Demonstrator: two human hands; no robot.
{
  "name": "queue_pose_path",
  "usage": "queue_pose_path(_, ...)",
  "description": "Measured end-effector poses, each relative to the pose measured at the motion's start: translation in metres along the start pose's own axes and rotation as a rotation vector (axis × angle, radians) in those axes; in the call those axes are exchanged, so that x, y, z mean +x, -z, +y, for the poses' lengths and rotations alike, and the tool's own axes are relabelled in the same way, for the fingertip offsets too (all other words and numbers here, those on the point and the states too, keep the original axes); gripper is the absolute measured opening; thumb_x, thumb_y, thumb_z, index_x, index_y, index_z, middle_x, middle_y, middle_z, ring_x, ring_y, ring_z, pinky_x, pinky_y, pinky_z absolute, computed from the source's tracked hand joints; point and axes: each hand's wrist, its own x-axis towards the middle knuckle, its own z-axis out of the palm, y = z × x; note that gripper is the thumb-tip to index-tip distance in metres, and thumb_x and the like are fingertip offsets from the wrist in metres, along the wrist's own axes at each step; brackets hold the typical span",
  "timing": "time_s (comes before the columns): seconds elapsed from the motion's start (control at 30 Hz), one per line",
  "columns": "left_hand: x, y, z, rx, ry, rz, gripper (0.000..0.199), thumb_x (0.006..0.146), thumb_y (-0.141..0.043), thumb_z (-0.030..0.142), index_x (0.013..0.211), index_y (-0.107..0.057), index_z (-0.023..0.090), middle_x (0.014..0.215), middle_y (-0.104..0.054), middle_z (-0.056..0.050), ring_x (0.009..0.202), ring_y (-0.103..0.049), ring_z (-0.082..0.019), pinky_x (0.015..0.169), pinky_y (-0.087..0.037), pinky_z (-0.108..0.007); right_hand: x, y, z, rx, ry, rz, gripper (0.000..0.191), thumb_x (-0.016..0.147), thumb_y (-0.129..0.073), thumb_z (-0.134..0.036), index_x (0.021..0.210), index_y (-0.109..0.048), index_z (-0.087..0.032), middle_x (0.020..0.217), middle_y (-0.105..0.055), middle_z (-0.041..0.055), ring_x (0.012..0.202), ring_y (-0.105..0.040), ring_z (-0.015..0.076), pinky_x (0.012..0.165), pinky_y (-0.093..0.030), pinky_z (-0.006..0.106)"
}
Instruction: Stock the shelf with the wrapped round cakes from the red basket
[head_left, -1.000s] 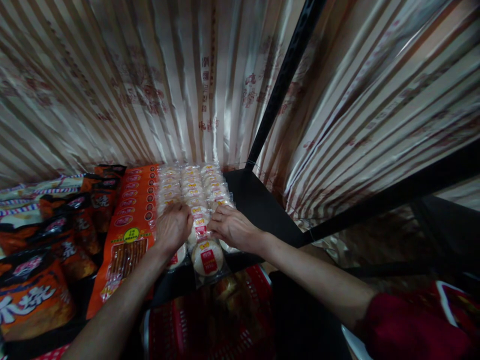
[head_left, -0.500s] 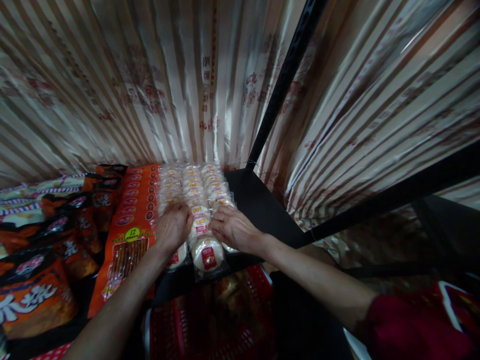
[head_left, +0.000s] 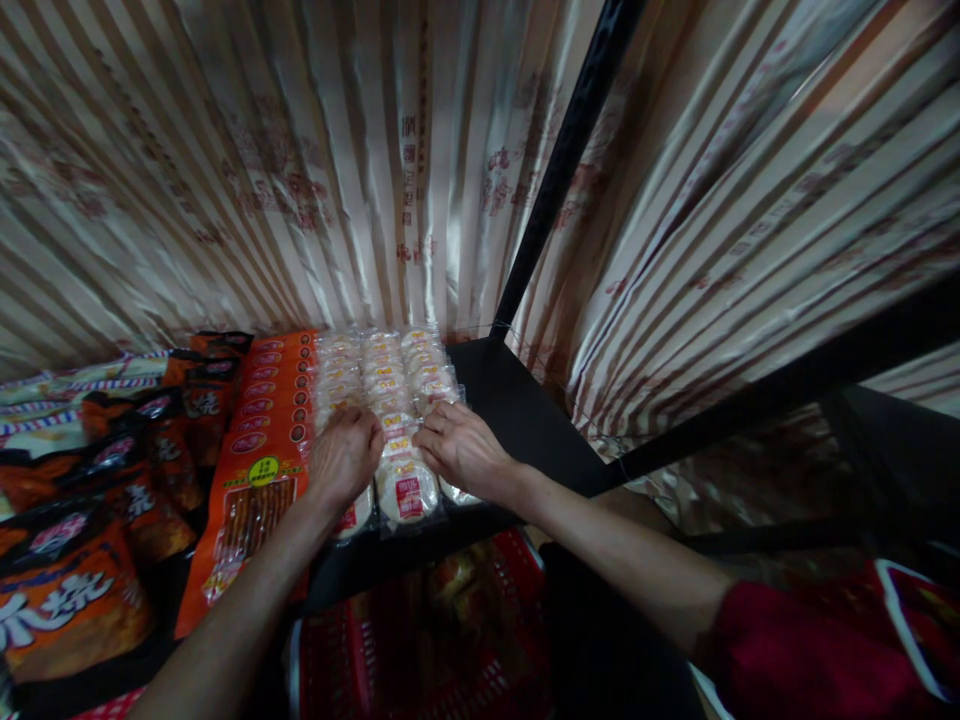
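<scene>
Clear-wrapped round white cakes with red and yellow print lie overlapping in three rows on a black shelf. The front cake of the middle row (head_left: 409, 494) shows its red label. My left hand (head_left: 346, 452), fingers curled together, rests over the left row. On the other side of the middle row, my right hand (head_left: 461, 448) has its fingers pinched at the edge of the packets. What either set of fingertips holds, if anything, is hidden. Left of the cakes lie overlapping orange packs (head_left: 264, 440) with brown sticks showing through a window.
Orange-and-black snack bags (head_left: 64, 590) fill the left of the shelf. Black shelf surface (head_left: 517, 400) shows at the right, beside a black metal post (head_left: 562, 180). Printed pleated curtain (head_left: 360, 150) hangs behind. Below the shelf edge is a red package (head_left: 517, 580).
The middle row's front cake has shifted slightly back and left between my hands. Both hands stay nearly in place, and my right hand has moved slightly left.
</scene>
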Motion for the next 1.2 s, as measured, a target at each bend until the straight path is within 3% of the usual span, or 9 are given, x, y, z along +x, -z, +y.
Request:
queue_pose_path(0.3, -0.001, -0.002, -0.002, 0.005, -0.029, 0.044, 0.019, 0.085, -0.042, 0.025, 0.083, -0.060, 0.018, 0.091, -0.060, -0.006, 0.091, -0.054, -0.020, 0.075, -0.043, -0.029, 0.005, -0.001, 0.000, -0.002, -0.025, -0.009, 0.015, 0.087, -0.049, -0.024, 0.083, -0.062, -0.018, 0.084, -0.063, 0.0052, 0.095, -0.051, 0.0216, 0.090, -0.035, 0.035)
queue_pose_path(0.5, -0.011, -0.001, 0.003, 0.097, -0.077, 0.168, 0.023, 0.088, -0.039, 0.026, 0.087, -0.060, 0.017, 0.093, -0.059, -0.009, 0.094, -0.052, -0.023, 0.080, -0.044, -0.033, 0.004, -0.002, 0.001, 0.019, -0.031, -0.012, 0.016, 0.087, -0.049, -0.024, 0.083, -0.063, -0.018, 0.085, -0.063, 0.0066, 0.095, -0.051, 0.0214, 0.090, -0.035, 0.036)
queue_pose_path(0.73, -0.025, 0.002, 0.005, 0.071, -0.146, -0.016, 0.019, 0.087, -0.041, 0.023, 0.086, -0.059, 0.019, 0.091, -0.058, -0.006, 0.090, -0.054, -0.019, 0.077, -0.044, -0.029, 0.002, -0.006, 0.003, 0.044, -0.037, 0.006, 0.016, 0.086, -0.048, -0.022, 0.082, -0.063, -0.018, 0.082, -0.062, 0.0060, 0.089, -0.050, 0.0200, 0.087, -0.035, 0.034)
queue_pose_path(0.9, -0.023, 0.004, 0.002, 0.054, -0.141, 0.005, 0.015, 0.084, -0.046, 0.021, 0.087, -0.060, 0.018, 0.099, -0.056, -0.009, 0.102, -0.049, -0.022, 0.085, -0.043, -0.032, 0.002, -0.006, 0.003, 0.048, -0.032, 0.006, 0.015, 0.086, -0.049, -0.022, 0.083, -0.063, -0.018, 0.082, -0.062, 0.0056, 0.089, -0.050, 0.0200, 0.086, -0.035, 0.033)
queue_pose_path(1.2, -0.020, -0.001, 0.005, 0.024, -0.091, -0.023, 0.019, 0.087, -0.038, 0.021, 0.082, -0.056, 0.016, 0.090, -0.060, -0.010, 0.088, -0.054, -0.022, 0.078, -0.043, -0.033, 0.002, -0.006, 0.006, 0.107, -0.053, 0.040, 0.016, 0.086, -0.050, -0.023, 0.082, -0.065, -0.019, 0.081, -0.062, 0.0043, 0.091, -0.051, 0.0192, 0.086, -0.036, 0.032)
